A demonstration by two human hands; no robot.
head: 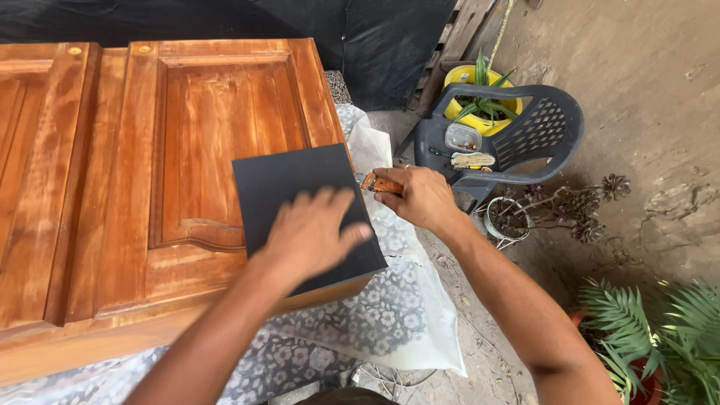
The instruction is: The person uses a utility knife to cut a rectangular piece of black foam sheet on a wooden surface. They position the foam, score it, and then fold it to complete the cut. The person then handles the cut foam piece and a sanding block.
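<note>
Head view: left hand flat, fingers spread, pinning a dark sandpaper sheet on the wooden door panel's corner, bench edge. Right hand at 2 o'clock of the sheet, clenched on an orange-handled cutter. Risk: sheet overhangs, could slide; blade near left fingers. Plastic chair at 1 o'clock, farther.

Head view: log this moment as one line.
left hand: flat on dark sheet | right hand: gripping orange-handled tool at sheet edge | sheet: on wooden door
</note>
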